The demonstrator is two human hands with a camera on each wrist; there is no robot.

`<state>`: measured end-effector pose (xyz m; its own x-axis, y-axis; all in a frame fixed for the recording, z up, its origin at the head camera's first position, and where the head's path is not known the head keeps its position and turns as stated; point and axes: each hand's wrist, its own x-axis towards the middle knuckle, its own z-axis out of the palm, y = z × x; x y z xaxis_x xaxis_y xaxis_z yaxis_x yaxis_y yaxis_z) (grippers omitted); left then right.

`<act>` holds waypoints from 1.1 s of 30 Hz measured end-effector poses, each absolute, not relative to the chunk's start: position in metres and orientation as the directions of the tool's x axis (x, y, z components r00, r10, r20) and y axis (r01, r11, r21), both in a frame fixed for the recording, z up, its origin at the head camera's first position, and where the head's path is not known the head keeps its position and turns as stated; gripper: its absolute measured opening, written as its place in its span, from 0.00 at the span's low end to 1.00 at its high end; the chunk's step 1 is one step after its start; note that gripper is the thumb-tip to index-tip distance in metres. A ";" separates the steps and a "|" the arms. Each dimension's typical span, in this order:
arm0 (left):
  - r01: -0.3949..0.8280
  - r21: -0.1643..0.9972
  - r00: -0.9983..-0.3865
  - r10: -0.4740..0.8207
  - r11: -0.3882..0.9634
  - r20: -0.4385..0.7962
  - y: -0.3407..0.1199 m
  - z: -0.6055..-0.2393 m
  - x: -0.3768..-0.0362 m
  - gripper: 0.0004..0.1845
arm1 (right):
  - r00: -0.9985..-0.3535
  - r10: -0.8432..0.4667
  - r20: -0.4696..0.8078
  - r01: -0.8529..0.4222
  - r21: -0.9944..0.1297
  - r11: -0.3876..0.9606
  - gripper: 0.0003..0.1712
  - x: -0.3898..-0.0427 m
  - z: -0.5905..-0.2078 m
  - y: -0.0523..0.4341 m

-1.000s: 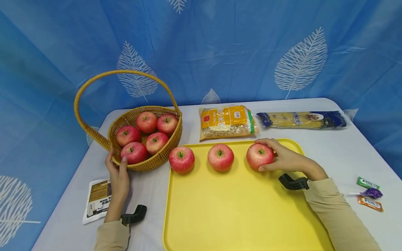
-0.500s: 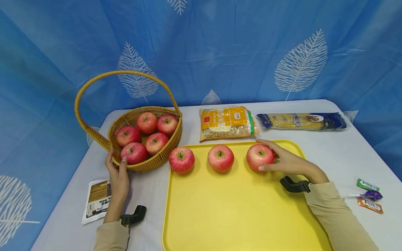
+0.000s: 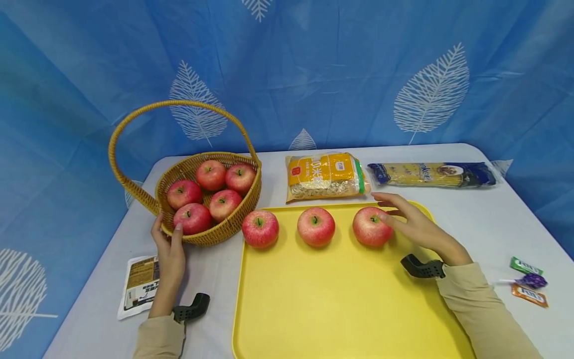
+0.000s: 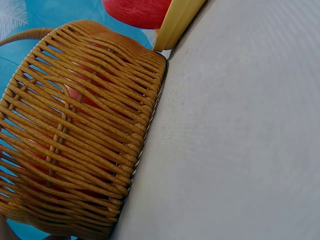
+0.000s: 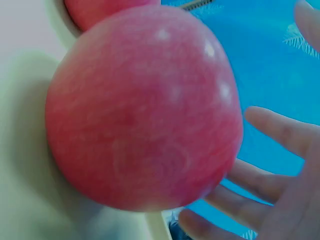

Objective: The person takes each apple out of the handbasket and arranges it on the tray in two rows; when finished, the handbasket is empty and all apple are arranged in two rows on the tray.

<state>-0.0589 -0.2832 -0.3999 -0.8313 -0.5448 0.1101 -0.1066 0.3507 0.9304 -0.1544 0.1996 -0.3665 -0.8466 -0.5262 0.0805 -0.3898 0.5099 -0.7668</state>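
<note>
At the left stands a wicker basket (image 3: 214, 234) with a tall arched handle, holding several red apples (image 3: 211, 175). My left hand (image 3: 170, 257) grips its near left rim, the thumb over the edge; the left wrist view shows the woven side (image 4: 75, 130) close up. On the yellow tray (image 3: 332, 299), three apples sit in a row along the far edge: a left apple (image 3: 260, 229), a middle apple (image 3: 316, 227) and a right apple (image 3: 372, 227). My right hand (image 3: 417, 227) is at the right apple's side, fingers spread and loose, thumb overlapping its upper right in the head view.
Behind the tray lie a yellow bag of grain (image 3: 325, 177) and a long pasta packet (image 3: 435, 174). A white-edged pouch (image 3: 140, 286) lies left of my left forearm. Wrapped sweets (image 3: 529, 281) are at the far right. A blue curtain (image 3: 332, 75) hangs behind the table.
My right hand's fingers and thumb have loosened and lifted up and away from the right apple, which stays in its spot on the tray. My left hand and the basket hold still.
</note>
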 end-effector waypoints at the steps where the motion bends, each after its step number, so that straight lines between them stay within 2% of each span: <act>1: -0.107 0.930 -0.831 -0.545 0.351 0.110 -0.283 -0.400 -0.059 0.30 | -0.849 -0.518 0.104 -0.400 -0.768 0.501 0.28 -0.154 -0.365 0.199; 6: -0.111 0.931 -0.830 -0.548 0.347 0.105 -0.283 -0.400 -0.058 0.30 | -0.865 -0.460 0.201 -0.437 -0.751 0.494 0.24 -0.151 -0.356 0.194; 13: -0.107 0.931 -0.828 -0.550 0.349 0.111 -0.283 -0.401 -0.058 0.30 | -0.865 -0.431 0.256 -0.455 -0.762 0.460 0.21 -0.153 -0.338 0.174; 18: -0.098 0.931 -0.831 -0.543 0.351 0.118 -0.283 -0.400 -0.059 0.30 | -0.824 -0.476 0.307 -0.512 -0.765 0.392 0.20 -0.156 -0.325 0.146; 23: -0.096 0.930 -0.834 -0.539 0.355 0.120 -0.283 -0.399 -0.059 0.30 | -0.753 -0.544 0.370 -0.602 -0.722 0.342 0.20 -0.157 -0.316 0.107; 27: -0.090 0.932 -0.835 -0.536 0.350 0.121 -0.283 -0.399 -0.059 0.30 | -0.717 -0.608 0.340 -0.628 -0.694 0.352 0.22 -0.154 -0.309 0.074; 33: -0.096 0.930 -0.833 -0.540 0.354 0.119 -0.283 -0.399 -0.059 0.30 | -0.676 -0.718 0.165 -0.623 -0.649 0.437 0.31 -0.148 -0.304 0.028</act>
